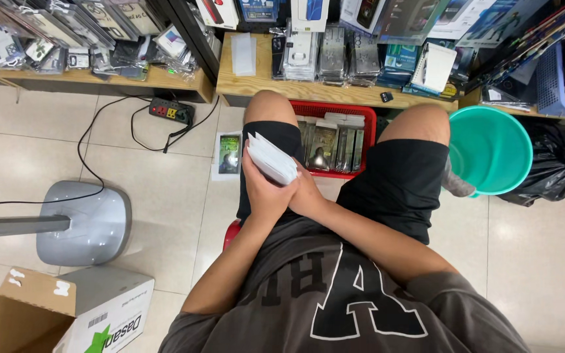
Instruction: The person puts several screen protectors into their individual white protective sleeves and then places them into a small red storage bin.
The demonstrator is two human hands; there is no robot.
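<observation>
I sit on a red stool (pixel 231 234) and look down at my lap. My left hand (pixel 264 193) grips a stack of flat white packets (pixel 271 158) from below, over my left thigh. My right hand (pixel 307 195) presses against the stack's lower right end and is partly hidden behind the left hand. Between my knees on the floor stands a red basket (pixel 371 124) filled with upright packaged phone cases.
A loose packaged phone case (pixel 229 154) lies on the tiles left of my knee. A teal plastic basin (pixel 493 149) and a black rubbish bag (pixel 557 163) sit at the right. A power strip (pixel 171 111), a grey fan base (pixel 89 222), and cardboard boxes (pixel 47 317) are left. Wooden shelves (pixel 308 88) hold packaged goods.
</observation>
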